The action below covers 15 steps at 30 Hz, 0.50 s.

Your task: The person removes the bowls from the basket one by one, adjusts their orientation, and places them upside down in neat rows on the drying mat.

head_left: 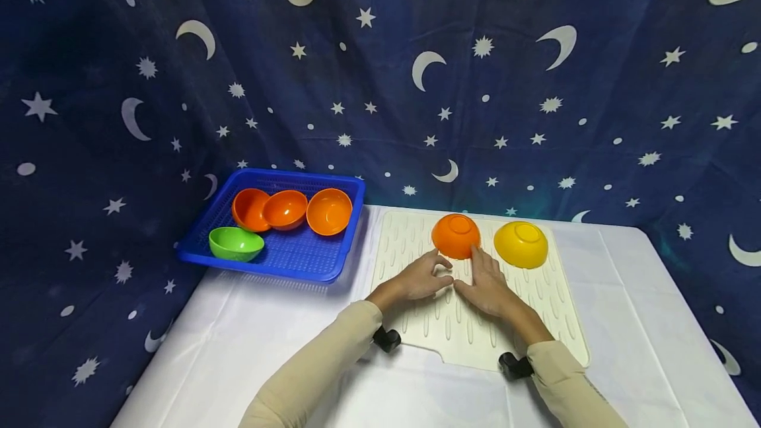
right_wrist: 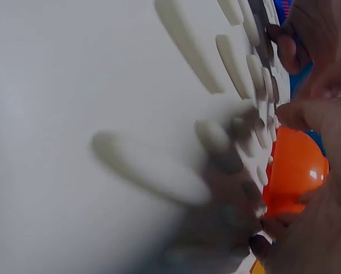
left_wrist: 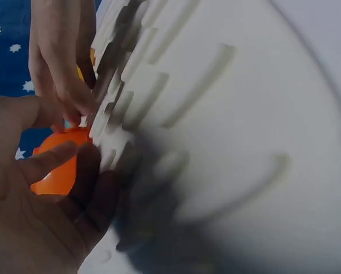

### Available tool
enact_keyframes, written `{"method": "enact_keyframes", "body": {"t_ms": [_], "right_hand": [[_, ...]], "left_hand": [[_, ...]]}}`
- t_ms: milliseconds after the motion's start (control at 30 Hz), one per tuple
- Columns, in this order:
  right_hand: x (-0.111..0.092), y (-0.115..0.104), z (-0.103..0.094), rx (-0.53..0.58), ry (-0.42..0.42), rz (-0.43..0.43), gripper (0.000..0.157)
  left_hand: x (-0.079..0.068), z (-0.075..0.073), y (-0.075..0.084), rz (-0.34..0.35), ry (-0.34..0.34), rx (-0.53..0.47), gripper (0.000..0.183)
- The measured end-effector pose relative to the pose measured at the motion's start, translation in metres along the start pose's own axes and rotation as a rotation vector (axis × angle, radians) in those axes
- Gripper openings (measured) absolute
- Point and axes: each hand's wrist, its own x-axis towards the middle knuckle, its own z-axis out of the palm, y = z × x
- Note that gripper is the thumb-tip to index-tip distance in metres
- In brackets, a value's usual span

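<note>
- Evidently, nothing is pinched by the left hand: its fingers are loosely bent and parted from the thumb, held by the near left side of the upturned orange bowl; whether the rim is touched by its fingertips cannot be told.
- By the right hand, the near right rim of that bowl is reached with fingers extended and side by side (light contact seems likely, though no grip is shown).
- The orange bowl is seated mouth down on the far part of the cream mat; to its right, just apart, a yellow bowl is likewise inverted.
- Farther left, beyond the mat, a blue basket is set, holding three orange bowls and, at its near left, a green bowl.
- Apparently the placing or steadying of the orange bowl is in hand.
- For the next move, a clean parting of fingers from rim would seem called for, so that neither inverted bowl is nudged.
</note>
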Motion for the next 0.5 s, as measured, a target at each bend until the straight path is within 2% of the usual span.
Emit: {"method": "enact_keyframes", "body": {"t_ms": [100,233,367,500], "right_hand": [[-0.013,0.003,-0.001,0.055,0.019,-0.039,0.078],[-0.040,0.007,-0.003,0.091,0.048,-0.104,0.062],[-0.069,0.011,-0.003,0.092,0.054,-0.143,0.051],[-0.094,0.015,0.000,0.089,0.042,-0.142,0.047]], "left_hand": [[-0.014,-0.005,-0.002,0.043,-0.032,0.083,0.040],[-0.039,-0.011,-0.001,0.136,-0.035,0.282,0.039],[-0.062,-0.013,-0.001,0.235,-0.012,0.440,0.037],[-0.076,-0.014,-0.005,0.345,0.045,0.505,0.039]]}}
